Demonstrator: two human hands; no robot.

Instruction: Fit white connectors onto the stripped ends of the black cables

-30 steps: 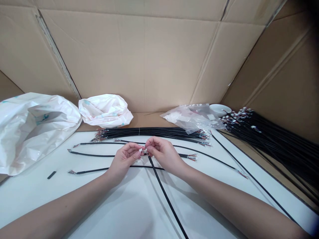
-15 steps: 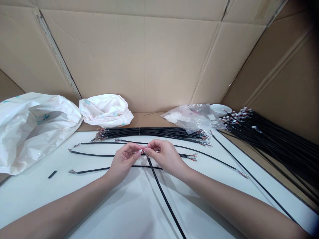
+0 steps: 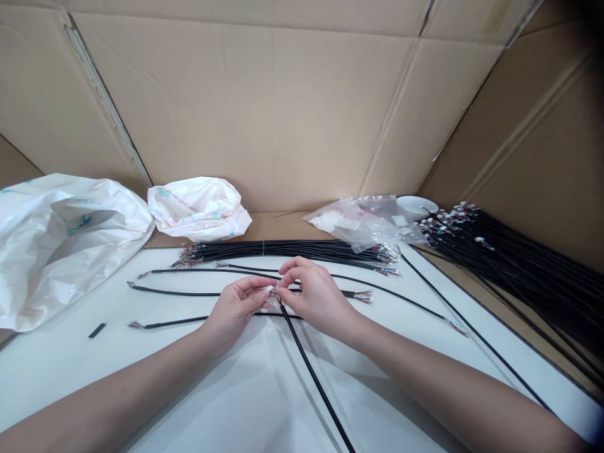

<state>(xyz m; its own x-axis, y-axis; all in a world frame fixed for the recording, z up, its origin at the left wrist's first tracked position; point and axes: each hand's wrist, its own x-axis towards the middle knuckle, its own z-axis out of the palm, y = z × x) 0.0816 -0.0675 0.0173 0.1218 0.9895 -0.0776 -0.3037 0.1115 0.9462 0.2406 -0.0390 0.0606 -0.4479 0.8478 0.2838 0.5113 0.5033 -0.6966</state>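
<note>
A black cable [image 3: 309, 368] runs up from the bottom edge to my two hands, its thin coloured wires fanned out at the top end. My left hand [image 3: 240, 308] pinches a small white connector [image 3: 270, 289] between thumb and forefinger. Close beside it, my right hand [image 3: 309, 296] is closed with thumb and forefinger on one of the thin wires at the connector. The wire tips are too small to make out. Behind and below the hands, several loose black cables [image 3: 177, 321] with stripped ends lie on the white table [image 3: 198, 396].
A tied bundle of black cables [image 3: 283, 249] lies behind my hands. White plastic bags [image 3: 201, 211] stand at the back left. A clear bag of white parts [image 3: 349, 220], a white bowl [image 3: 418, 206] and a large cable pile [image 3: 519, 270] are at the right. Cardboard walls [image 3: 264, 113] enclose the table.
My right hand has shifted slightly, its fingers lifting and its thumb turning lower. The white connector now shows more clearly in my left hand, which has hardly moved.
</note>
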